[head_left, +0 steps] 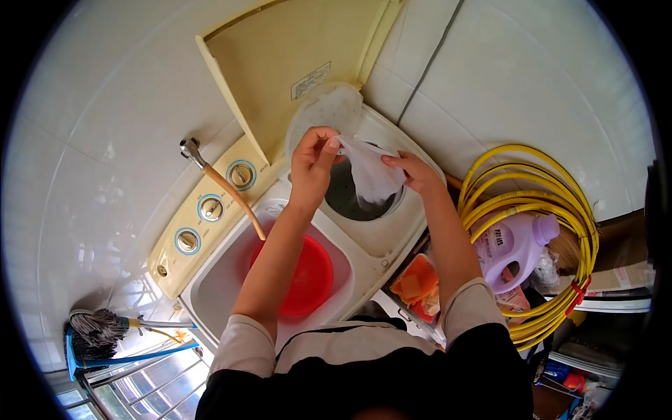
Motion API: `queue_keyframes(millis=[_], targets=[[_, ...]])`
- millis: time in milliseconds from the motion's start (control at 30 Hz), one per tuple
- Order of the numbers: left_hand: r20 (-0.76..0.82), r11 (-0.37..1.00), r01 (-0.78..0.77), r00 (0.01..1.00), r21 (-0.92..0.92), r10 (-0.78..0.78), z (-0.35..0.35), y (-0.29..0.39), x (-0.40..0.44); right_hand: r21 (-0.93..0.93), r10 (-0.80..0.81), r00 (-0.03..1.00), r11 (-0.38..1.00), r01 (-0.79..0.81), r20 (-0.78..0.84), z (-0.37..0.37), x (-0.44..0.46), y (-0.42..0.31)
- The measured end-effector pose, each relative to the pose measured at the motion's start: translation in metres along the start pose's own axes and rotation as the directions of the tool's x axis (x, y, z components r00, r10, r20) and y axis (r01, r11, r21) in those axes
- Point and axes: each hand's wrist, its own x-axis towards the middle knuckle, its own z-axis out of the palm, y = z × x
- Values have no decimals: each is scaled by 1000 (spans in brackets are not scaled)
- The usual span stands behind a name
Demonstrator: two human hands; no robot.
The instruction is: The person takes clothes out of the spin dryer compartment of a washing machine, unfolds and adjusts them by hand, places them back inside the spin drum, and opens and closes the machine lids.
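Observation:
A thin white cloth (371, 171) hangs between my two hands above the round opening of the spin tub (343, 192). My left hand (315, 159) pinches its upper left corner between thumb and fingers. On the other side, my right hand (414, 170) grips the cloth's right edge, with the thumb on top. The lower part of the cloth hangs at the spin tub's mouth; whether it touches the rim I cannot tell. A translucent round inner lid (325, 108) leans upright behind the opening, against the raised cream machine lid (280, 52).
Left of the spin tub, the wash tub (217, 283) holds a red basin (315, 276). An orange hose (234, 192) hangs from a tap beside the control panel (210, 208). At right are a coiled yellow hose (521, 150) and a purple detergent bottle (500, 241). Mops (98, 329) stand lower left.

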Motion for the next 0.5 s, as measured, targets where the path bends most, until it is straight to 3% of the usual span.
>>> queue_keyframes(millis=[67, 133, 167, 200, 233, 267, 300, 333, 400, 467, 500], targets=[[6, 997, -21, 1000, -76, 22, 3, 1, 3, 275, 62, 995, 958, -83, 82, -4, 8, 17], [-51, 951, 3, 999, -308, -19, -3, -10, 7, 291, 1, 998, 957, -19, 61, -4, 13, 20], [-49, 952, 10, 998, -305, -26, -9, -16, 7, 308, -62, 997, 950, 48, 37, -4, 15, 24], [-117, 917, 85, 983, -389, -140, -17, -22, 6, 311, -58, 998, 949, 44, 36, -1, 13, 21], [-173, 868, 146, 952, -474, -255, -21, -23, 6, 400, -181, 981, 906, 137, 74, 5, 7, 10], [-139, 857, 294, 914, -424, -382, -24, -25, 5, 486, -305, 947, 845, 221, 100, 10, 2, -2], [-139, 856, 295, 913, -424, -384, -20, -39, -2, 486, -303, 948, 846, 220, 98, 19, -7, -13], [-126, 934, 325, 931, -150, -344, -14, -64, -14, 479, -380, 917, 832, 281, 123, 30, -17, -25], [-100, 936, 323, 945, 138, -312, -16, -97, -22, 476, -452, 880, 812, 338, 146, 48, -35, -47], [85, 912, 30, 994, 408, -71, -18, -111, -16, 86, -463, 886, 884, 459, 36, 56, -47, -66], [91, 914, 29, 993, 405, -72, -18, -102, -12, 83, -463, 886, 884, 460, 29, 49, -45, -68]])
